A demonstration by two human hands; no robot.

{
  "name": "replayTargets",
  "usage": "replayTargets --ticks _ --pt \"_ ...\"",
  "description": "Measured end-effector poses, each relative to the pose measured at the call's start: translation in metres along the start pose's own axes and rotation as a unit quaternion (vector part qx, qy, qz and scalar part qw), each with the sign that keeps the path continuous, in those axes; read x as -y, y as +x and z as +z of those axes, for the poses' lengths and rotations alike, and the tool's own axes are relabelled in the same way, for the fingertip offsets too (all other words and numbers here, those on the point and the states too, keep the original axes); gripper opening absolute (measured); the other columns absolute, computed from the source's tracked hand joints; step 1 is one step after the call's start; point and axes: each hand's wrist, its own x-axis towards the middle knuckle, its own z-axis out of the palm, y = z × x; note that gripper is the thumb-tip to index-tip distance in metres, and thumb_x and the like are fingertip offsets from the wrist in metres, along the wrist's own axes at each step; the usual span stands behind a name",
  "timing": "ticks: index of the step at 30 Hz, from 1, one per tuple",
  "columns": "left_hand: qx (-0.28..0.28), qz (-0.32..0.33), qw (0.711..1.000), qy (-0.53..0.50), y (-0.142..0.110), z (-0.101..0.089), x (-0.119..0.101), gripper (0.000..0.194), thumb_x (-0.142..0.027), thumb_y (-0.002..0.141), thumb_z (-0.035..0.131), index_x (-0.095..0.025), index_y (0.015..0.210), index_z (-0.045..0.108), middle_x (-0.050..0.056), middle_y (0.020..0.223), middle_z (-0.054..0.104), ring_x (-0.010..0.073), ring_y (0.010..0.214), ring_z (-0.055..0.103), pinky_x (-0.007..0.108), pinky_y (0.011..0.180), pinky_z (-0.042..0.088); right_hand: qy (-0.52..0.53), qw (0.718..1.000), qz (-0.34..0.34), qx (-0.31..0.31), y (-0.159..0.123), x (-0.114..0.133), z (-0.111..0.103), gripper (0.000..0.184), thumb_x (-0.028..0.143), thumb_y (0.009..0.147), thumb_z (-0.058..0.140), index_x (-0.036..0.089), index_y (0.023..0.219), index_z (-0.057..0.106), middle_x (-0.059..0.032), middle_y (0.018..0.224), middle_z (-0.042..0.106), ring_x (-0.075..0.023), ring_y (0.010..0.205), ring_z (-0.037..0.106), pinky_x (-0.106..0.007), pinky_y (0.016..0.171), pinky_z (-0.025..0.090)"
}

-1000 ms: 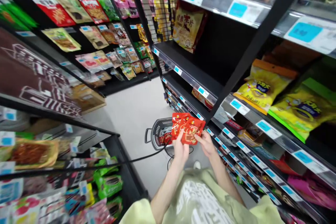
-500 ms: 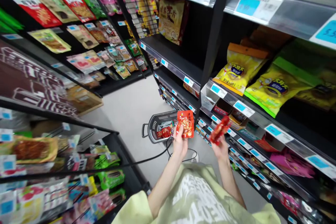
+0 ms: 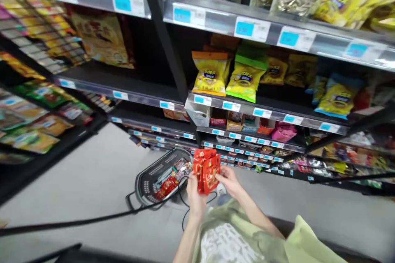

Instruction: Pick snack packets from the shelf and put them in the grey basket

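Both of my hands are raised in front of my chest around a small stack of red snack packets (image 3: pixel 206 169). My left hand (image 3: pixel 194 192) grips the packets from below and the left. My right hand (image 3: pixel 230 181) pinches their right edge. Just beyond them a dark shopping basket (image 3: pixel 148 174) lies on the grey floor with more red and mixed packets inside. My pale green sleeves and printed top fill the bottom of the view.
Black store shelving (image 3: pixel 247 111) with blue price tags runs across the view, holding yellow and green snack bags (image 3: pixel 228 74). More racks of packets stand at the left (image 3: pixel 37 107). A black cable (image 3: pixel 92 218) trails over the floor from the basket.
My right hand, which held one packet apart to the right, has come back to the left hand and the packets are together again. My view has swung right toward the shelves.
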Motion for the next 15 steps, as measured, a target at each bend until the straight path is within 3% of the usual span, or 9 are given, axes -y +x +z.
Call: replayTargets --ticks 5,8,12,15 --pt "0.070 -0.025 0.997 0.024 -0.028 0.000 0.011 0.048 -0.067 0.077 0.076 -0.022 0.093 0.066 0.002 0.091 0.074 0.0195 0.083 0.070 0.031 0.078 0.057 0.106 0.991 -0.029 -0.071 -0.052 -0.009 -0.001 0.043 0.049 0.073 0.088 0.023 0.102 0.071 -0.0064 0.106 0.077 -0.0229 0.095 0.072 -0.037 0.092 0.056" --pt "0.119 0.003 0.990 0.069 -0.039 0.009 0.016 0.044 -0.063 0.078 0.076 -0.021 0.086 0.065 0.000 0.084 0.071 0.0174 0.076 0.066 0.026 0.074 0.054 0.087 0.988 -0.068 -0.110 -0.064 -0.007 -0.007 0.048 0.051 0.076 0.085 0.023 0.112 0.069 -0.0078 0.113 0.075 -0.0253 0.104 0.070 -0.040 0.096 0.055" --pt "0.167 0.015 0.953 0.251 -0.041 0.018 0.011 0.027 -0.046 0.087 0.073 -0.024 0.104 0.073 0.004 0.095 0.076 0.0216 0.084 0.069 0.027 0.077 0.051 -0.034 0.983 -0.107 -0.148 -0.072 0.004 -0.032 0.040 0.051 0.078 0.082 0.025 0.106 0.069 -0.0044 0.106 0.074 -0.0237 0.100 0.069 -0.035 0.088 0.056" --pt "0.200 0.021 0.932 0.303 -0.042 0.027 0.007 0.031 -0.028 0.084 0.076 -0.026 0.115 0.072 0.006 0.102 0.078 0.0250 0.090 0.071 0.029 0.082 0.050 -0.083 0.979 -0.116 -0.145 -0.078 0.014 -0.048 0.033 0.044 0.074 0.085 0.026 0.098 0.071 -0.0030 0.102 0.073 -0.0228 0.094 0.069 -0.034 0.082 0.057"
